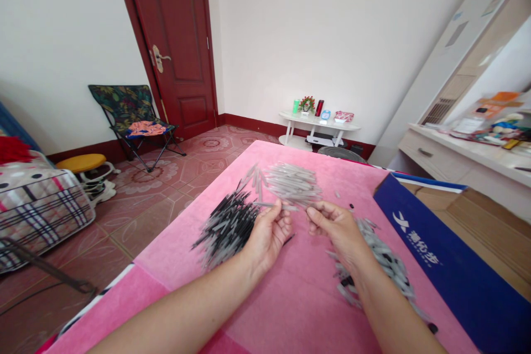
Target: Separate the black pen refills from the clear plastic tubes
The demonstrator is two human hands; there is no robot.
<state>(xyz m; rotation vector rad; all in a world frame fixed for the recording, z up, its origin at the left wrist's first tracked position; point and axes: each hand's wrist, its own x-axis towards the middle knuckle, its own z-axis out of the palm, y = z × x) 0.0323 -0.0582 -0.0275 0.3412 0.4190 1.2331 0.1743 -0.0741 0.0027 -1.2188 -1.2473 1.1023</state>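
Observation:
My left hand [272, 231] is closed, with thumb and forefinger pinching a thin, pale grey pen barrel [262, 204] that lies nearly level. A short gap to the right, the bent fingers of my right hand [332, 225] are pinched together; whatever is between them is too small to make out. Just beyond both hands is a heap of translucent, pen-like tubes [292, 180]. Beside my left wrist spreads a pile of slim black-and-grey sticks [228, 227]. Partly behind my right forearm are many short grey and black pieces [388, 260], perhaps caps.
A pink cloth [286, 298] covers the table. At its right edge stands an open blue box [440, 254] with a brown inside. Small black bits [352, 206] lie near my right hand. Farther off are a folding chair [128, 105] and a low white table [319, 120].

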